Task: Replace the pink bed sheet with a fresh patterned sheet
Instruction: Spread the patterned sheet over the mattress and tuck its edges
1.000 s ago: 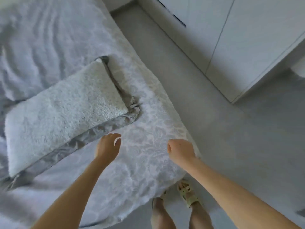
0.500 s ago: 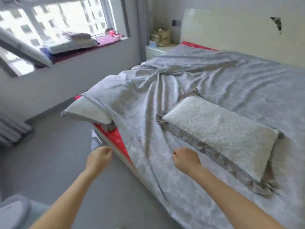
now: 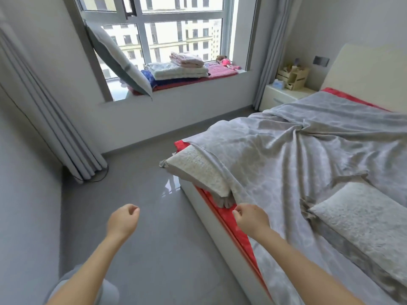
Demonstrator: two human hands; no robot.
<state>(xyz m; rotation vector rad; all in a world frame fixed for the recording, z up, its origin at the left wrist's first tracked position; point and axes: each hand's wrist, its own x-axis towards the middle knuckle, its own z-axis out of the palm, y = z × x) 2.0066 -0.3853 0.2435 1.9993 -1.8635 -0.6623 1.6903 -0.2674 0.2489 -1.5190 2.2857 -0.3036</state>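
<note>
A wrinkled grey patterned sheet [image 3: 308,161] lies loosely over the bed. The pink-red sheet [image 3: 229,219] shows beneath it along the near side, at the far corner and by the headboard. One white textured pillow [image 3: 198,170] hangs over the bed's corner, half under the grey sheet. A second pillow [image 3: 361,219] lies on top at the right. My right hand [image 3: 252,217] has curled fingers right at the grey sheet's hanging edge; whether it pinches the cloth is unclear. My left hand [image 3: 122,221] hovers over the floor, loosely curled and holding nothing.
Grey tiled floor [image 3: 143,183] runs between the bed and the wall. Folded linens [image 3: 176,70] and a leaning cushion [image 3: 116,60] sit on the window sill. A nightstand [image 3: 284,95] stands by the headboard [image 3: 363,67], and curtains [image 3: 55,133] hang at the left.
My view has swung left from the bed's end beside the wardrobe to its window side. Both hands came off the bed top; the right one now sits at the sheet's edge.
</note>
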